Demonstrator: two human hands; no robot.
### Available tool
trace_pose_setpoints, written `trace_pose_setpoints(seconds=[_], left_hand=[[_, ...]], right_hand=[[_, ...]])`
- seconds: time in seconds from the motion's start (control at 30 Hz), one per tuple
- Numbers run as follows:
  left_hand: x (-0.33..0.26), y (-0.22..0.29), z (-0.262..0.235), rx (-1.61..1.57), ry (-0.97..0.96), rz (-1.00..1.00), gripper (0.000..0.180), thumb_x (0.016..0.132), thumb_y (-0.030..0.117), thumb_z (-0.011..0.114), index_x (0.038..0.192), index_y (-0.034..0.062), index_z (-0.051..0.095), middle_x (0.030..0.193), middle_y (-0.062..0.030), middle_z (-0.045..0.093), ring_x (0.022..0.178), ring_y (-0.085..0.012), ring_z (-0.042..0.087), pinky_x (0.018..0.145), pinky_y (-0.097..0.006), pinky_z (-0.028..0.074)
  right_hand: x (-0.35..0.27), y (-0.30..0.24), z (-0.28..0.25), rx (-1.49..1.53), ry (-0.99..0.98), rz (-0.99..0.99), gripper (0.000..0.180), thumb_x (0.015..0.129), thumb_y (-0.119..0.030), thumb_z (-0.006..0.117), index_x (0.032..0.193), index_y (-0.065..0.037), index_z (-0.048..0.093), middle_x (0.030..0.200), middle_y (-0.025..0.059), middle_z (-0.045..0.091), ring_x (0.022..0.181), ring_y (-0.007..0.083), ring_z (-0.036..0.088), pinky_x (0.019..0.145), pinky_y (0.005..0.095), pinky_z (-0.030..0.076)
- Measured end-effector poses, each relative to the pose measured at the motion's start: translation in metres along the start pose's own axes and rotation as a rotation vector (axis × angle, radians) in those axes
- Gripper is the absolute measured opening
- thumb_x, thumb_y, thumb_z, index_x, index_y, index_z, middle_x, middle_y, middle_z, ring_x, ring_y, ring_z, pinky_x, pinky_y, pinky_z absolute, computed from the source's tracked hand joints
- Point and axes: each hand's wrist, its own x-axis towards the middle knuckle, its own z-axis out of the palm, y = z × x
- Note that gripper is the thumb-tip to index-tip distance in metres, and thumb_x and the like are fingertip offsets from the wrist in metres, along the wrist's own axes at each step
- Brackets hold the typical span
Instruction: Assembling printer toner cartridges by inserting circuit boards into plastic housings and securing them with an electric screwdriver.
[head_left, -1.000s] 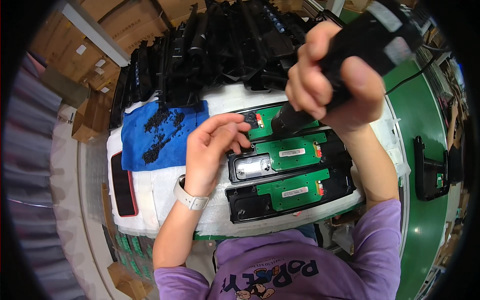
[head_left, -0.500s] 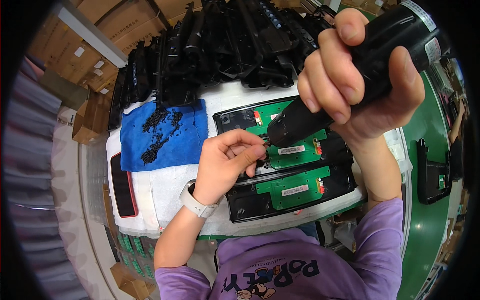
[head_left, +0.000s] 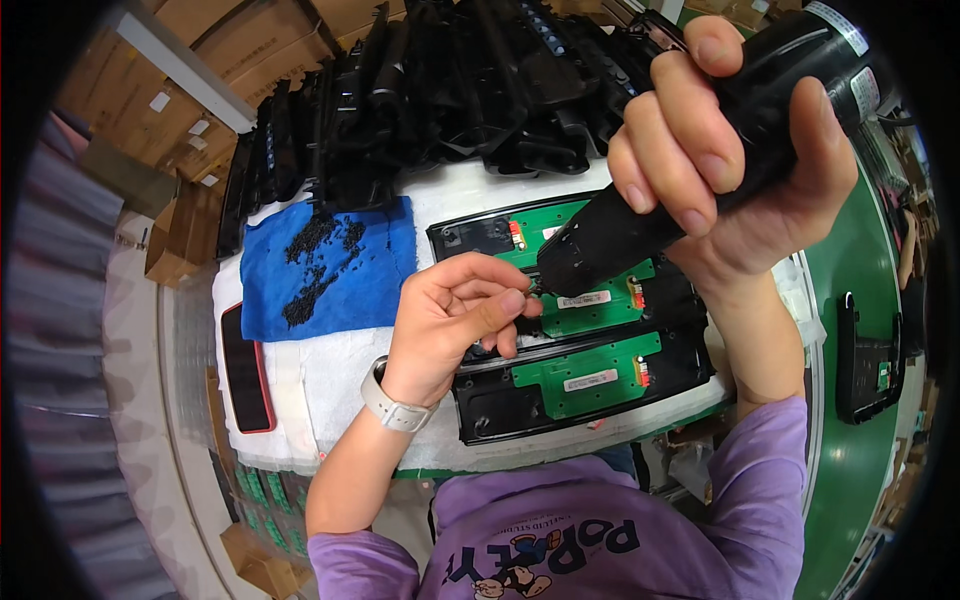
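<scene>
Nearest me, the front green circuit board (head_left: 590, 372) lies untouched. Behind it, my left hand (head_left: 455, 320) pinches a small screw at the tip of the black electric screwdriver (head_left: 680, 190), gripped by my right hand (head_left: 740, 160); fastening appears unfinished. Beyond the board, loose screws (head_left: 315, 265) remain on the blue cloth (head_left: 320, 265).

Green-topped workbench (head_left: 850, 470) under white padding (head_left: 330, 370), cardboard boxes (head_left: 180, 230) stacked along the left.
</scene>
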Motion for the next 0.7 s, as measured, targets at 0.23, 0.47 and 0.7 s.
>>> trace_pose_setpoints(seconds=[0.23,0.47,0.7], left_hand=[[0.001,-0.003,-0.006,-0.022,-0.027,0.013,0.013,0.083,0.005,0.061,0.094,0.0002,0.060,0.081,-0.0129,0.066,0.056,-0.0098,0.059,0.049,-0.018,0.040],[-0.002,0.009,0.006,0.130,0.062,0.068,0.023,0.081,0.002,0.061,0.103,-0.0013,0.056,0.089,-0.0093,0.065,0.050,-0.0058,0.053,0.044,-0.016,0.037],[0.007,0.007,-0.005,1.087,0.299,0.337,0.016,0.081,0.012,0.061,0.094,0.0028,0.062,0.084,-0.0094,0.064,0.048,-0.0126,0.051,0.047,-0.024,0.040]], right_hand=[[0.001,-0.001,0.022,-0.010,0.134,-0.033,0.043,0.088,-0.042,0.042,0.109,-0.005,0.042,0.067,-0.0008,0.045,0.050,0.0105,0.045,0.061,0.0286,0.041],[-0.001,0.005,0.001,0.096,0.115,-0.061,0.042,0.087,-0.043,0.044,0.106,-0.005,0.044,0.065,-0.0013,0.044,0.049,0.0103,0.044,0.058,0.0275,0.040],[-0.005,0.022,0.002,-0.359,0.253,0.249,0.039,0.072,-0.029,0.064,0.090,-0.002,0.043,0.053,0.0028,0.042,0.040,0.0108,0.039,0.036,0.0221,0.033]])
